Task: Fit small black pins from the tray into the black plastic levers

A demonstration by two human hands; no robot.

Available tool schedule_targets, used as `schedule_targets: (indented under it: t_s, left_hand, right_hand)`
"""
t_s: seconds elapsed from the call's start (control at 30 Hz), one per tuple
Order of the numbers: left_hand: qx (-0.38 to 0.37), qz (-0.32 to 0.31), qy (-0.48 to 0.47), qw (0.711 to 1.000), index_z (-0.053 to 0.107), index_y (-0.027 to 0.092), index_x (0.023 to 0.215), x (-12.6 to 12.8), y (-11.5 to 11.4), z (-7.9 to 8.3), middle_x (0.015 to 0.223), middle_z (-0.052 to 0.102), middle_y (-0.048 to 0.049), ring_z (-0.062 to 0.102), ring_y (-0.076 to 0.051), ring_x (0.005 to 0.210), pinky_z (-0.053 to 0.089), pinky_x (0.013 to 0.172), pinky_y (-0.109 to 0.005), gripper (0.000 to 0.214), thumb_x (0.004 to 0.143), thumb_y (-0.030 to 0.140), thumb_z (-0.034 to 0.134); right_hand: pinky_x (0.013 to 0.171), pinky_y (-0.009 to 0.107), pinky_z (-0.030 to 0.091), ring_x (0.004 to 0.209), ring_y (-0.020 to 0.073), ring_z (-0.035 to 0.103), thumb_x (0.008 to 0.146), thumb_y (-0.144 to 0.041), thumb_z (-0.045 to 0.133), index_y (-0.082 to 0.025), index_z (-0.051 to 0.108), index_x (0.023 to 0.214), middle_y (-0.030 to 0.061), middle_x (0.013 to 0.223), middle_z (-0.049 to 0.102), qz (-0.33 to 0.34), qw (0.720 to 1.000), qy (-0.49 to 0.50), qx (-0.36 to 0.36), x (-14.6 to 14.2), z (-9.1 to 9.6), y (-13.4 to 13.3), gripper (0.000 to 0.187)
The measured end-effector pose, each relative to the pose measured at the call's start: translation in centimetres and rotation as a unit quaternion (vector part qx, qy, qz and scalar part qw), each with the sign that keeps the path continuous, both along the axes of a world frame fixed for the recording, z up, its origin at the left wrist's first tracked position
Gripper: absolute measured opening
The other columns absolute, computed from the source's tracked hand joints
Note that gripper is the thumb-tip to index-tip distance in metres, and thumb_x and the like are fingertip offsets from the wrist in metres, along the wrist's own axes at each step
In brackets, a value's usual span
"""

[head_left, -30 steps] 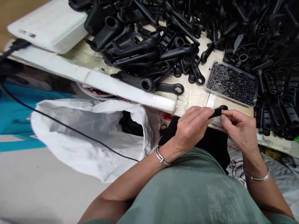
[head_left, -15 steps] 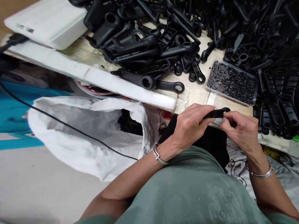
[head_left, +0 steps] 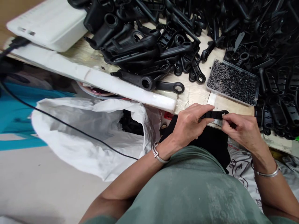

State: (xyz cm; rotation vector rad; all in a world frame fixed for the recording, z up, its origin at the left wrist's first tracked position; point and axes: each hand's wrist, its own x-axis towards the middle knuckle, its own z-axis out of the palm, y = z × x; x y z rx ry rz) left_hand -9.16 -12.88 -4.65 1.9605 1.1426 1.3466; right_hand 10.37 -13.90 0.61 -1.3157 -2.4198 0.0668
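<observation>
A pale table (head_left: 196,93) carries a heap of black plastic parts (head_left: 140,46); near its front sits a clear box (head_left: 233,99) of tiny dark pieces (head_left: 231,81). Over the table's front edge the left hand (head_left: 190,122) pinches a black part (head_left: 216,114) between thumb and fingers; the right hand (head_left: 243,127) has thumb and forefinger pressed together at the part's other end, on what I can't see.

Head-worn view — near, facing forward and down over the shirt (head_left: 187,189) onto left hand (head_left: 190,121), right hand (head_left: 244,129) and workbench (head_left: 197,90).
</observation>
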Motion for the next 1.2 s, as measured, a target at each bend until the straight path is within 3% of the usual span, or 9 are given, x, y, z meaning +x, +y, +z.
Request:
schedule_targets:
  t_s: [0.23, 0.33, 0.4, 0.5, 0.6, 0.73, 0.87, 1.07, 1.2]
  left_hand:
    - [-0.004, -0.026, 0.045, 0.999, 0.069, 0.017, 0.103, -0.3, 0.9, 0.3, 0.090, 0.076, -0.0018, 0.072, -0.015, 0.083, 0.059, 0.075, -0.025, 0.024, 0.081, 0.014, 0.078]
    - [0.014, -0.057, 0.091, 0.994, 0.069, 0.017, 0.098, -0.7, 1.9, 0.7, 0.088, 0.076, -0.0021, 0.071, -0.017, 0.083, 0.058, 0.075, -0.028, 0.017, 0.083, 0.015, 0.076]
    - [0.030, -0.077, 0.114, 0.990, 0.069, 0.017, 0.095, -1.1, 2.6, 1.0, 0.087, 0.075, -0.0029, 0.070, -0.018, 0.083, 0.057, 0.076, -0.029, 0.011, 0.086, 0.019, 0.074]
    - [0.057, -0.084, 0.126, 0.987, 0.068, 0.016, 0.095, -1.6, 3.4, 1.8, 0.090, 0.075, -0.0045, 0.068, -0.018, 0.085, 0.055, 0.078, -0.031, 0.009, 0.091, 0.024, 0.068]
    - [0.091, -0.071, 0.170, 0.979, 0.069, 0.016, 0.093, -1.7, 4.4, 2.8, 0.089, 0.074, -0.0059, 0.063, -0.019, 0.083, 0.053, 0.078, -0.033, 0.013, 0.096, 0.022, 0.058]
    - [0.107, -0.036, 0.287, 0.951, 0.068, 0.018, 0.081, -0.7, 6.6, 4.0, 0.077, 0.067, -0.0063, 0.056, -0.022, 0.079, 0.046, 0.072, -0.036, 0.026, 0.095, 0.012, 0.047]
    - [0.126, -0.044, 0.313, 0.940, 0.061, 0.020, 0.071, 1.5, 9.0, 4.0, 0.069, 0.058, -0.0047, 0.054, -0.023, 0.083, 0.041, 0.075, -0.036, 0.029, 0.086, 0.002, 0.045]
    - [0.107, -0.063, 0.275, 0.953, 0.053, 0.021, 0.063, 4.4, 11.2, 2.0, 0.065, 0.050, -0.0021, 0.053, -0.022, 0.082, 0.040, 0.088, -0.040, 0.031, 0.077, -0.005, 0.044]
    - [0.114, -0.092, 0.297, 0.944, 0.053, 0.020, 0.060, 4.2, 11.5, 2.2, 0.060, 0.048, -0.0014, 0.053, -0.022, 0.080, 0.040, 0.089, -0.039, 0.031, 0.076, -0.005, 0.046]
  right_hand:
    - [0.055, 0.023, 0.045, 0.053, 0.0121, 0.063, 0.090, -0.013, 0.054, -0.015, 0.070, 0.085, 0.0016, 0.064, 0.069, -0.021, 0.997, 0.017, -0.079, 0.4, -0.6, -0.4, 0.017]
    - [0.061, 0.022, 0.048, 0.063, 0.0129, 0.069, 0.093, -0.018, 0.056, -0.016, 0.073, 0.095, 0.0025, 0.076, 0.075, -0.044, 0.985, 0.045, -0.161, 0.7, 0.2, -0.3, 0.018]
    - [0.062, 0.022, 0.049, 0.064, 0.0130, 0.068, 0.094, -0.023, 0.056, -0.018, 0.075, 0.092, 0.0011, 0.076, 0.075, -0.084, 0.977, 0.079, -0.181, 1.2, 0.9, 0.3, 0.019]
    - [0.064, 0.026, 0.050, 0.064, 0.0158, 0.067, 0.092, -0.028, 0.057, -0.020, 0.076, 0.090, 0.0021, 0.075, 0.075, -0.193, 0.971, 0.087, -0.113, 2.0, 1.6, 2.2, 0.021]
    - [0.076, 0.034, 0.052, 0.082, 0.0221, 0.071, 0.091, -0.026, 0.057, -0.022, 0.077, 0.101, 0.0068, 0.095, 0.077, -0.248, 0.967, -0.006, -0.058, 2.6, 1.6, 4.6, 0.023]
    - [0.068, 0.034, 0.049, 0.083, 0.0245, 0.069, 0.087, -0.023, 0.061, -0.023, 0.077, 0.102, 0.0086, 0.100, 0.075, -0.249, 0.959, -0.125, -0.051, 2.4, 0.8, 7.0, 0.022]
    - [0.058, 0.031, 0.041, 0.070, 0.0209, 0.064, 0.086, -0.022, 0.060, -0.022, 0.076, 0.089, 0.0083, 0.086, 0.072, -0.241, 0.957, -0.161, -0.031, 2.0, 0.3, 7.8, 0.016]
    - [0.058, 0.032, 0.039, 0.063, 0.0204, 0.060, 0.088, -0.020, 0.055, -0.020, 0.071, 0.082, 0.0098, 0.080, 0.070, -0.251, 0.955, -0.152, -0.036, 2.1, 0.1, 7.5, 0.017]
    - [0.069, 0.036, 0.048, 0.075, 0.0233, 0.066, 0.089, -0.017, 0.054, -0.020, 0.072, 0.089, 0.0094, 0.088, 0.073, -0.251, 0.965, -0.059, -0.045, 2.6, 0.4, 7.3, 0.019]
